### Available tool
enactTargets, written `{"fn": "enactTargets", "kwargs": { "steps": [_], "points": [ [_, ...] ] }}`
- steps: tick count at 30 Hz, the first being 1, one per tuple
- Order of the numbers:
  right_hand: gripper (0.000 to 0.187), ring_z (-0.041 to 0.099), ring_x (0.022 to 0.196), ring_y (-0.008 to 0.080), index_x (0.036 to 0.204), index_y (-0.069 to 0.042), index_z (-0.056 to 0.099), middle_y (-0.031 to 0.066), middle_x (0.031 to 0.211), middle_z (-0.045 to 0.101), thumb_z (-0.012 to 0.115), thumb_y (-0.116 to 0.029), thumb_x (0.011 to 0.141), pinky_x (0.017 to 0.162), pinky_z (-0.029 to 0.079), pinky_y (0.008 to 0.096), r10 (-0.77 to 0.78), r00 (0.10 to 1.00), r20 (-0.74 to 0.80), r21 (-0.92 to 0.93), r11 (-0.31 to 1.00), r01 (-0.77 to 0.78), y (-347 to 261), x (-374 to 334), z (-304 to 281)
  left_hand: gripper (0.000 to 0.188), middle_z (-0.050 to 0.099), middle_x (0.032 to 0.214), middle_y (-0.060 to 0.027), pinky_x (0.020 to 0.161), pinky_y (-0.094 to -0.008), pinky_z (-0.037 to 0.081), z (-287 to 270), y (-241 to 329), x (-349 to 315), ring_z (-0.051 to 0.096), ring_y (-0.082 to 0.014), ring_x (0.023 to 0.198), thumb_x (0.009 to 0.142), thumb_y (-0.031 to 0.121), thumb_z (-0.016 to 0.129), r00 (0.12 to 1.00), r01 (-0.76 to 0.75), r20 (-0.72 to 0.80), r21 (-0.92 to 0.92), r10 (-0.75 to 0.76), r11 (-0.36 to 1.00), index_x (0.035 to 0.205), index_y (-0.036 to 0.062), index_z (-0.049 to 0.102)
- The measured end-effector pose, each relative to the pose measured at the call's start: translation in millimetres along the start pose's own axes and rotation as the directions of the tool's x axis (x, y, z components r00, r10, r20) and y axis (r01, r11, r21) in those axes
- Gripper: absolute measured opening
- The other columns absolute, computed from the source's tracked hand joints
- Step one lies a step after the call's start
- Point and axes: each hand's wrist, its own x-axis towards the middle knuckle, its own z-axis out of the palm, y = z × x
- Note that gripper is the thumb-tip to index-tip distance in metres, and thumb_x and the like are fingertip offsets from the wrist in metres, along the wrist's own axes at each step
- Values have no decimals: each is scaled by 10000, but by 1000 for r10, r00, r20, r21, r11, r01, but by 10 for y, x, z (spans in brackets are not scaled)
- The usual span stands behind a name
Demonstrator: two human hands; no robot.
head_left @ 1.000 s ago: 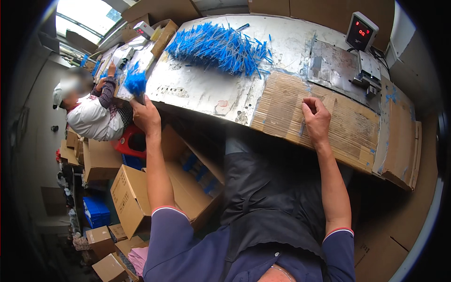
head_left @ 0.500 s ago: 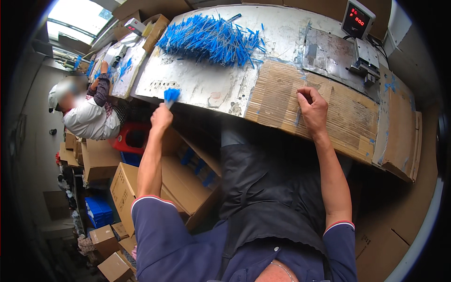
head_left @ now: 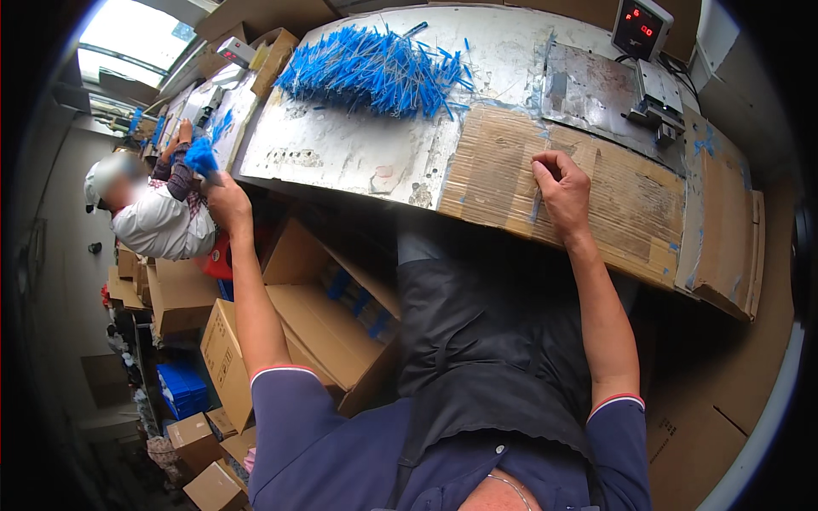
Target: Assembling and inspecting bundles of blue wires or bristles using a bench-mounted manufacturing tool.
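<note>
My left hand [head_left: 228,204] is closed round a bundle of thin blue-ended sticks [head_left: 203,158], held out past the left end of the worktable with the blue ends pointing up and away from me. Over the corrugated cardboard sheet [head_left: 613,196] on the table's right, my right hand [head_left: 564,189] is curled with thumb and forefinger drawn together. Whatever lies between those fingers, if anything, is too small to make out. A big loose heap of similar blue-ended sticks [head_left: 366,72] with pale thin stems lies on the worn white worktable [head_left: 341,157], between the hands and farther off.
A box with a red lit display [head_left: 641,30] and a metal fixture [head_left: 656,106] on a steel plate stand at the far right. An open carton [head_left: 328,319] sits below the table's left part. Another person [head_left: 162,213] works at a bench at the far left.
My left hand has moved left and a little away from me with its bundle, off the table edge. My right hand stays in nearly the same place. The red display's reading is different.
</note>
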Motion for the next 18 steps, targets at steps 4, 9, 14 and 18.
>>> {"fn": "enactTargets", "kwargs": {
  "steps": [4,9,14,18],
  "points": [
    [106,662,791,113,1011,-6,723,52,886,730,682,-70,937,744,533,270,-21,1000,-15,-71,997,20,65,18,3,419,697,972,-323,820,-585,528,351,219,-567,676,-510,929,1028,307,500,998,60,15,-9,-60,998,1137,-97,509],
    [112,647,789,111,998,7,721,51,901,727,692,-87,945,739,524,267,9,1000,0,27,1000,-9,49,-13,-36,342,713,965,-290,843,-579,519,479,137,-886,685,-488,946,1004,319,533,826,-182,550,58,120,982,1133,3,557],
    [198,668,836,141,1001,7,721,72,926,725,735,-182,942,745,530,278,-2,1000,24,0,1000,2,-57,31,54,205,563,675,5,429,-268,424,344,730,-1423,518,-84,473,1015,241,635,746,472,634,-719,204,510,1008,40,598],
    [429,616,1195,265,1215,-4,664,170,1316,621,623,-374,1001,954,523,356,-248,945,212,113,967,228,-965,226,364,181,554,742,16,660,-283,486,257,1508,-1967,568,-103,671,1044,247,628,684,589,619,-781,385,208,1009,72,607]
  ]
}}
